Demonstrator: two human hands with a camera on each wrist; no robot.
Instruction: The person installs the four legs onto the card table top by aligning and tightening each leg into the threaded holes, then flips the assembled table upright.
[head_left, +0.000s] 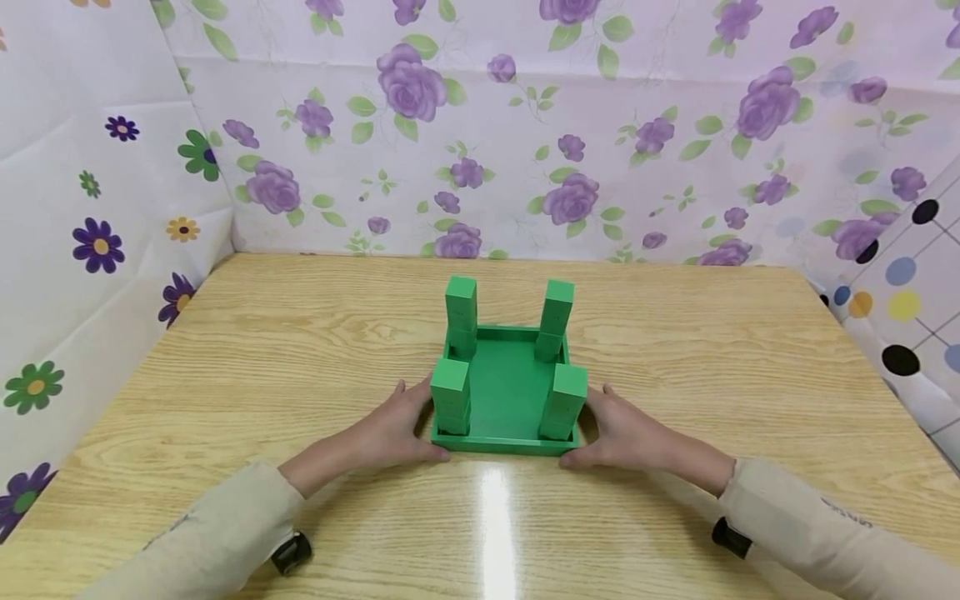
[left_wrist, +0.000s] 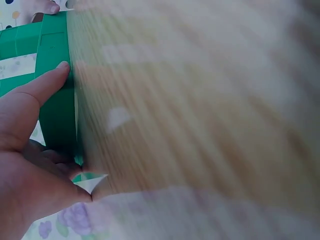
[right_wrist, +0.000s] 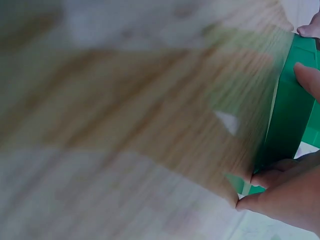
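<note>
In the head view, a shallow green tray point(head_left: 510, 396) with a raised rim lies on the table. Green block posts stand upright in its corners: front left point(head_left: 452, 396), front right point(head_left: 565, 400), back left point(head_left: 462, 312) and back right point(head_left: 555, 317). My left hand point(head_left: 397, 429) grips the tray's left side, its thumb at the front corner. On the opposite side my right hand point(head_left: 622, 429) holds it the same way. Both wrist views show fingers and thumb against the green tray wall point(left_wrist: 57, 110); some fingers are partly hidden low along it.
A wood-grain table point(head_left: 300, 350) extends around the tray on all sides. Behind it hangs a flowered cloth point(head_left: 570, 125), with another patterned cloth point(head_left: 90, 333) on the left and a dotted one point(head_left: 903, 304) on the right.
</note>
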